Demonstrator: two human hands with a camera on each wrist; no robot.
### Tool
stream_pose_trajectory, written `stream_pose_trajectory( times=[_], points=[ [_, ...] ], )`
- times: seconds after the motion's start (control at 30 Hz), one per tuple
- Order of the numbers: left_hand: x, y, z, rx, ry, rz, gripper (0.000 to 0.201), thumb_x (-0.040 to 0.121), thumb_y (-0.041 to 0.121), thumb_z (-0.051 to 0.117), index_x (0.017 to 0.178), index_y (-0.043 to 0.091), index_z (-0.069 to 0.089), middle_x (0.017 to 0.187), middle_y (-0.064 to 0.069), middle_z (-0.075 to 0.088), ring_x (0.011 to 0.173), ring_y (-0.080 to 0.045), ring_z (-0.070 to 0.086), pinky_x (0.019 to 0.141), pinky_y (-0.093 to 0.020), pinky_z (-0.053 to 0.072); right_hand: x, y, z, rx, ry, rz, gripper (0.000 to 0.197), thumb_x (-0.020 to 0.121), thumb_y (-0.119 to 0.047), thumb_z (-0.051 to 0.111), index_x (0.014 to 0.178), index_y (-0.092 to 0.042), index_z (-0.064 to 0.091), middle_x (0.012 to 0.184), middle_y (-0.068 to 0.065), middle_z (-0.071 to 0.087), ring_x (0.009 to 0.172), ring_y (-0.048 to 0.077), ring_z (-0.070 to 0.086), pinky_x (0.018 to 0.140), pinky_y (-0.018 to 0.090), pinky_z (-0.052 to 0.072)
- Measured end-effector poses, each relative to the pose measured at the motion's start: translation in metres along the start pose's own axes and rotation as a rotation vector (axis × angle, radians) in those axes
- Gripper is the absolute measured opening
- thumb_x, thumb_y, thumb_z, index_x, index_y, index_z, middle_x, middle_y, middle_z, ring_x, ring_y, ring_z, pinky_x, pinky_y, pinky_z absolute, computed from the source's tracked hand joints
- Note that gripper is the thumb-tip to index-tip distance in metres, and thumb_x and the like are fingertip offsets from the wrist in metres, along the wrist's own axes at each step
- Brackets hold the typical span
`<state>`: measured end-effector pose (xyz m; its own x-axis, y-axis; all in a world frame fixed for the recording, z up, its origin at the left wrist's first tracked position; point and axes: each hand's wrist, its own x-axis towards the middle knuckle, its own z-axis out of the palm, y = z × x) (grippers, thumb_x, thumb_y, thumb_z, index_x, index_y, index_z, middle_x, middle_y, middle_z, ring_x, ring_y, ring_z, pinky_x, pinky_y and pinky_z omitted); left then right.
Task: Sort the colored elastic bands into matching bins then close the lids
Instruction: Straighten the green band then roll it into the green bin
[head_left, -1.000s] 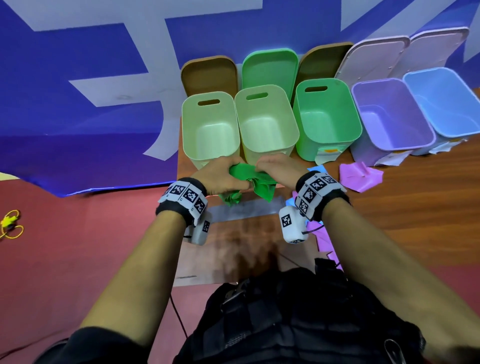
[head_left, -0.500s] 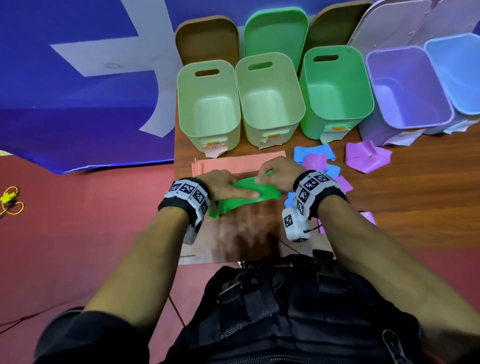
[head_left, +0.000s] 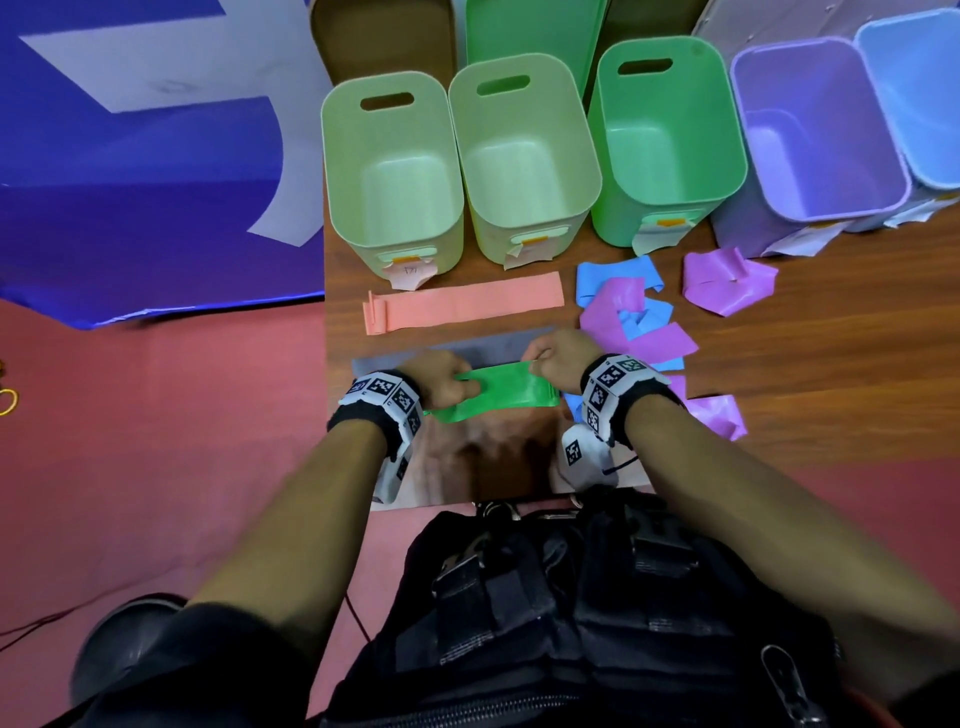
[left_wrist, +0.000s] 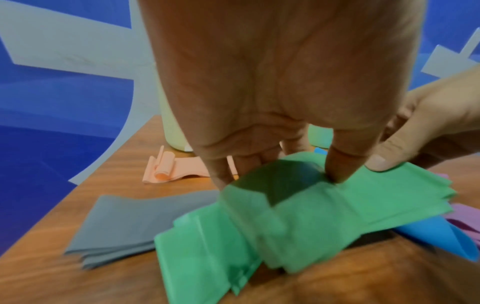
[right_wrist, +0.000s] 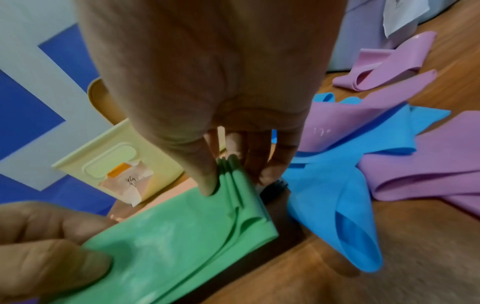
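Green band (head_left: 493, 392) lies folded flat on wooden table (head_left: 779, 364), just in front of grey band (head_left: 483, 348), held at both ends. Left hand (head_left: 441, 379) palm down at band's left end, fingertips and thumb pinching folded layers. Right hand (head_left: 558, 358) at band's right end, thumb and fingers nipping stacked edges. Right of green band: blue band (head_left: 613, 275) tangled with purple bands (head_left: 649, 338). Beyond it: pink band (head_left: 467, 306), then open bins (head_left: 389, 171). Right wrist view alone shows layered folds under thumb; left wrist view shows band's loose left end, blurred.
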<state>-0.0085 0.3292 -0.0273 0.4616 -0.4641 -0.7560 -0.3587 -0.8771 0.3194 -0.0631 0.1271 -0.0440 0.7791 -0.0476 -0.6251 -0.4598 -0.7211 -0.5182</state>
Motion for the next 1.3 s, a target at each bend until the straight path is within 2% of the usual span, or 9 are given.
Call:
stream_pose_trajectory(
  times=[0.07, 0.13, 0.37, 0.47, 0.6, 0.73, 0.9, 1.1, 1.3],
  points=[
    [0.004, -0.003, 0.006, -0.025, 0.032, -0.002, 0.030, 0.098, 0.040, 0.051, 0.095, 0.013, 0.063, 0.102, -0.011, 0.066, 0.099, -0.030, 0.059, 0.076, -0.030, 0.037, 0.001, 0.004, 0.007, -0.005, 0.021, 0.023, 0.022, 0.089, -0.007, 0.057, 0.093, -0.020, 0.074, 0.098, -0.002, 0.073, 0.097, 0.019, 0.065, 0.077, 0.020, 0.045],
    [0.008, -0.006, 0.013, -0.040, 0.042, -0.002, 0.031, 0.097, 0.039, 0.052, 0.098, 0.011, 0.066, 0.102, -0.012, 0.067, 0.097, -0.031, 0.060, 0.077, -0.031, 0.042, 0.001, 0.009, 0.015, -0.020, 0.033, 0.051, 0.020, 0.088, -0.009, 0.058, 0.087, -0.024, 0.070, 0.091, -0.005, 0.069, 0.096, 0.018, 0.065, 0.078, 0.020, 0.045],
    [0.015, -0.009, 0.023, -0.041, 0.048, -0.012, 0.032, 0.095, 0.036, 0.054, 0.099, 0.008, 0.070, 0.096, -0.014, 0.069, 0.088, -0.029, 0.060, 0.077, -0.034, 0.048, 0.006, 0.020, 0.034, -0.060, 0.106, 0.150, 0.018, 0.083, -0.010, 0.058, 0.079, -0.026, 0.064, 0.099, -0.001, 0.069, 0.091, 0.021, 0.064, 0.079, 0.029, 0.053],
    [0.019, -0.004, 0.026, -0.016, 0.058, 0.016, 0.030, 0.095, 0.034, 0.054, 0.100, 0.008, 0.069, 0.096, -0.014, 0.068, 0.090, -0.031, 0.059, 0.075, -0.032, 0.044, 0.010, 0.017, 0.033, -0.133, 0.115, 0.153, 0.021, 0.084, -0.006, 0.054, 0.088, -0.022, 0.067, 0.103, 0.005, 0.069, 0.092, 0.027, 0.065, 0.081, 0.035, 0.057],
    [0.028, -0.003, 0.032, 0.006, 0.090, 0.050, 0.024, 0.096, 0.028, 0.052, 0.103, 0.010, 0.066, 0.101, -0.014, 0.068, 0.096, -0.033, 0.060, 0.074, -0.030, 0.039, 0.014, 0.020, 0.029, -0.159, 0.093, 0.145, 0.028, 0.084, -0.004, 0.053, 0.104, -0.021, 0.064, 0.112, 0.006, 0.065, 0.101, 0.028, 0.063, 0.084, 0.033, 0.054],
    [0.036, -0.007, 0.037, 0.018, 0.117, 0.049, 0.024, 0.097, 0.028, 0.049, 0.103, 0.010, 0.065, 0.106, -0.015, 0.067, 0.100, -0.035, 0.059, 0.078, -0.033, 0.041, 0.015, 0.020, 0.031, -0.194, 0.086, 0.125, 0.030, 0.082, -0.009, 0.058, 0.105, -0.028, 0.061, 0.119, 0.004, 0.062, 0.110, 0.027, 0.059, 0.092, 0.033, 0.051],
    [0.043, -0.009, 0.039, 0.036, 0.126, 0.051, 0.026, 0.098, 0.029, 0.049, 0.108, 0.010, 0.064, 0.114, -0.016, 0.066, 0.105, -0.035, 0.059, 0.085, -0.037, 0.044, 0.016, 0.009, 0.027, -0.279, 0.201, -0.024, 0.022, 0.085, -0.009, 0.058, 0.100, -0.019, 0.069, 0.120, 0.008, 0.060, 0.116, 0.030, 0.056, 0.095, 0.039, 0.051],
    [0.044, -0.008, 0.041, 0.052, 0.164, 0.067, 0.025, 0.096, 0.022, 0.050, 0.111, 0.007, 0.063, 0.116, -0.018, 0.066, 0.106, -0.037, 0.058, 0.083, -0.036, 0.044, 0.013, -0.004, 0.039, -0.413, -0.091, -0.195, 0.024, 0.091, -0.017, 0.056, 0.111, -0.023, 0.068, 0.122, 0.001, 0.063, 0.112, 0.025, 0.060, 0.092, 0.030, 0.048],
    [0.039, -0.008, 0.041, -0.013, 0.226, 0.095, 0.031, 0.084, 0.019, 0.058, 0.114, 0.010, 0.059, 0.115, -0.014, 0.063, 0.106, -0.035, 0.058, 0.079, -0.032, 0.043, 0.010, -0.006, 0.052, -0.463, -0.118, -0.190, 0.030, 0.091, -0.017, 0.058, 0.121, -0.018, 0.062, 0.127, 0.007, 0.054, 0.114, 0.030, 0.058, 0.096, 0.036, 0.049]
  ],
)
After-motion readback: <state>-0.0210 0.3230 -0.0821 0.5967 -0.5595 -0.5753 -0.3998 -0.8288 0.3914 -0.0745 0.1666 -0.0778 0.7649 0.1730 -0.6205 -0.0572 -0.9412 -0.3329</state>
